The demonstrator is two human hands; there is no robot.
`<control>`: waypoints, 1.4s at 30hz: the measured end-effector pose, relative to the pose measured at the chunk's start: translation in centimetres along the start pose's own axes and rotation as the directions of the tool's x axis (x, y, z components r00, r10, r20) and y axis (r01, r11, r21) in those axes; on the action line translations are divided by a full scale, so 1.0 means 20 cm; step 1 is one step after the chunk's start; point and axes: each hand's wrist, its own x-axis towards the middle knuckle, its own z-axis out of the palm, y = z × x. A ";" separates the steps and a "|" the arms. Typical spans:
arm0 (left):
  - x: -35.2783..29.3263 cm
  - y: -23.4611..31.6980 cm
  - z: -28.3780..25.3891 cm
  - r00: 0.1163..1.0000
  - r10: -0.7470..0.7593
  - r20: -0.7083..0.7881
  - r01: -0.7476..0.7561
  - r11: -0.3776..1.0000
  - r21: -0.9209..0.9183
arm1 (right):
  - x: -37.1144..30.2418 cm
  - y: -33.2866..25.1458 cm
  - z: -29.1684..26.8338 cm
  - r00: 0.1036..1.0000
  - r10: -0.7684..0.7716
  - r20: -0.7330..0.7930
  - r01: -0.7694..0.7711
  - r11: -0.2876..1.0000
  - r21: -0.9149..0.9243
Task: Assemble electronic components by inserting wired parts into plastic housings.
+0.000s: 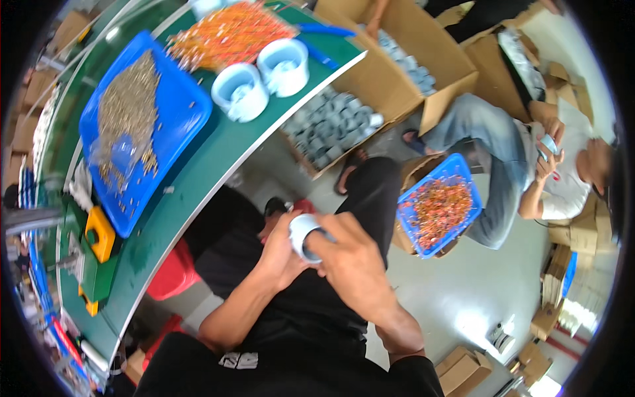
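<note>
My left hand [280, 257] is wrapped round a pale blue-grey plastic cup [301, 231], held above my lap with its round mouth turned toward my right hand. Close against it, my right hand [352, 263] is bent, with fingers reaching into the mouth of the cup. Those fingertips are hidden inside, so whatever they pinch cannot be seen. Two similar round cups, a left one [239, 92] and a right one [283, 67], stand at the table's edge with smaller pale parts inside. Beside them lies a heap of orange-red wired pieces [228, 34].
On the green table [192, 172] lies a blue tray [173, 142] of small brass-coloured pins, near a yellow-and-green fixture [99, 235]. Cartons of grey cylindrical parts [331, 126] stand beyond. At right, a seated co-worker [559, 155] handles a similar part beside a blue basket [431, 250] of orange-red pieces.
</note>
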 end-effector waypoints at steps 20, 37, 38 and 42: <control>0.07 0.03 -0.15 0.983 0.136 -0.119 -0.133 0.990 0.038 | 0.06 0.00 0.07 0.991 -0.110 -0.078 0.103 0.990 -0.092; 0.03 0.05 -0.13 0.956 0.192 -0.222 -0.196 0.981 0.004 | 0.07 -0.01 0.09 0.987 -0.138 -0.084 0.131 0.988 -0.084; 0.06 0.04 -0.21 0.971 0.204 -0.121 -0.207 0.978 -0.013 | 0.07 -0.01 0.10 0.986 -0.153 -0.060 0.145 0.983 -0.113; 0.06 0.05 -0.19 0.965 0.247 -0.091 -0.246 0.969 0.023 | 0.09 0.03 0.13 0.966 -0.247 -0.073 0.235 0.962 -0.143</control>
